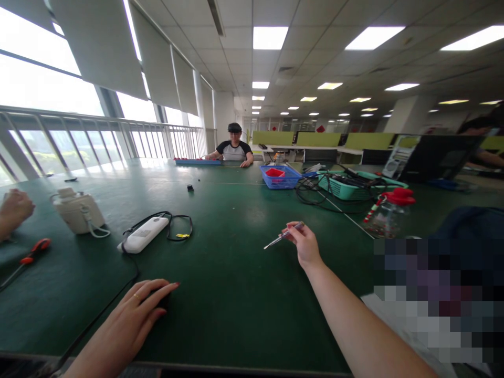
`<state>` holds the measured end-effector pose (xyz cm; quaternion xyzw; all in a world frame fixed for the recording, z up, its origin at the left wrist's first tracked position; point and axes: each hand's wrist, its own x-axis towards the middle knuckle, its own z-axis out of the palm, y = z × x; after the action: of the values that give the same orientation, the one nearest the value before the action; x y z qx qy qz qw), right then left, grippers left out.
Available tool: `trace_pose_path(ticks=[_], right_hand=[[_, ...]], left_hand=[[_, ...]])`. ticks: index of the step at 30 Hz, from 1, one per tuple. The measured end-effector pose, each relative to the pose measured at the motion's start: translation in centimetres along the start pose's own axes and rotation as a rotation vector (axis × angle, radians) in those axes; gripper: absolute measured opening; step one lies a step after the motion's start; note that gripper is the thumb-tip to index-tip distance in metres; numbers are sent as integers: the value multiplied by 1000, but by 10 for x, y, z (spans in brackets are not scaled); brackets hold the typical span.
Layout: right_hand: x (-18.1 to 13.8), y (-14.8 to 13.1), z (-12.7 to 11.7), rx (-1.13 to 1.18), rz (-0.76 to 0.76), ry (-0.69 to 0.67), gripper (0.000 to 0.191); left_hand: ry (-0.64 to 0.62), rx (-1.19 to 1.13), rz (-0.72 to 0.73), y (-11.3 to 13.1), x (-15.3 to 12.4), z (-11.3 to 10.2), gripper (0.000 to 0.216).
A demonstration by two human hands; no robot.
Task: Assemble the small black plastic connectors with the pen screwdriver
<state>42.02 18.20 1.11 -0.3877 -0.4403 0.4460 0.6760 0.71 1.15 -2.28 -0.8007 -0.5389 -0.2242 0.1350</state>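
Note:
My right hand (304, 243) is closed around the handle of a small slim screwdriver (279, 239) with a see-through grip. Its thin metal shaft slants down to the left, a little above the green table (236, 294); whether the tip touches the surface I cannot tell. Near the front edge my left hand (137, 310) lies palm down with its fingers stretched out. Beneath those fingers is a dark patch, and I cannot tell if it is shadow or an object. Beyond the left hand lies a white power strip (145, 234) with a black cable.
At the left are a cream bottle (79, 210), an orange-handled screwdriver (31, 256) and another person's hand (16, 210). Farther off stand a blue basket (280, 178), a green basket (334, 188) with cables, and a red-lidded jar (388, 212). A person (235, 149) sits at the far end.

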Motion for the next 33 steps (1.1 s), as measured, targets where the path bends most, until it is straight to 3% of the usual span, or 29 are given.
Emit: trace_pose_path(ticks=[15,25,33], right_hand=[[0,-1,2,15,-8,10,25],[-1,-3,2,-3,-4,2,23],[-3,-5,3,-21,-18,0,21]], left_hand=[[-122,-185,-196,-5,2,0,52],[-110,-230,-246,-6,1,-5,60],[-137,-198,-204,-17,-7,2,50]])
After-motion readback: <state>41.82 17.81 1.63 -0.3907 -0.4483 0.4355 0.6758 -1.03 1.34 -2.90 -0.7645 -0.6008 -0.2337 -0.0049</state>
